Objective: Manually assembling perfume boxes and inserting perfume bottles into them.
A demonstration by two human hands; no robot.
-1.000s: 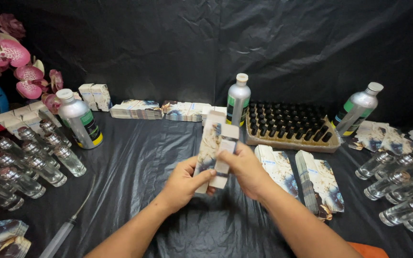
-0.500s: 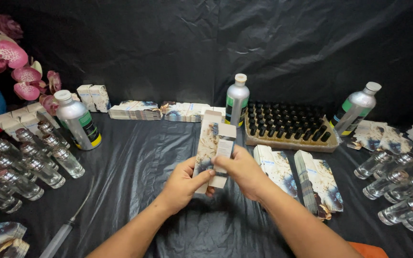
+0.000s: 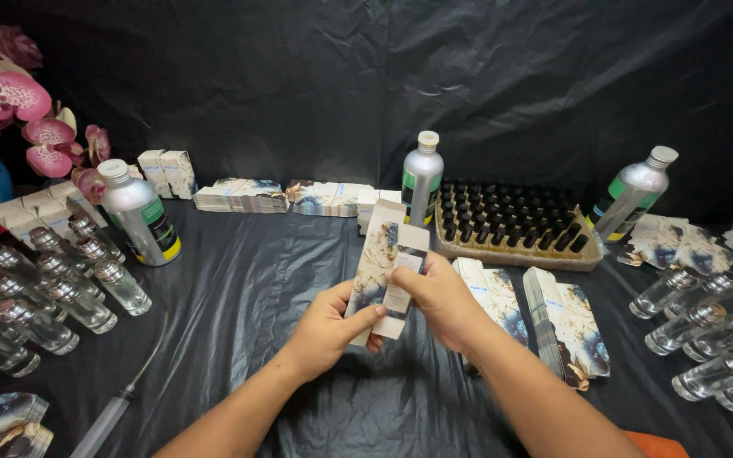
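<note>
Both of my hands hold a small printed cardboard carton (image 3: 386,270), tall and narrow, with a marbled white, blue and gold pattern and an open flap at its top. My left hand (image 3: 326,327) grips its lower left side with the thumb across the front. My right hand (image 3: 443,297) grips its right edge, fingers pressed on the panel. The carton is lifted above the black plastic sheet (image 3: 239,297), roughly at the table's middle.
Flat cartons lie stacked to the right (image 3: 563,322) and along the back (image 3: 241,195). Small clear glass bottles lie in rows at left (image 3: 40,297) and right (image 3: 710,335). Three silver metal bottles (image 3: 422,180) stand about. A tray of black caps (image 3: 515,225) sits behind. A syringe (image 3: 112,411) lies front left.
The carton has dropped slightly toward me and my hands have shifted their grip on it. The rest of the table looks the same.
</note>
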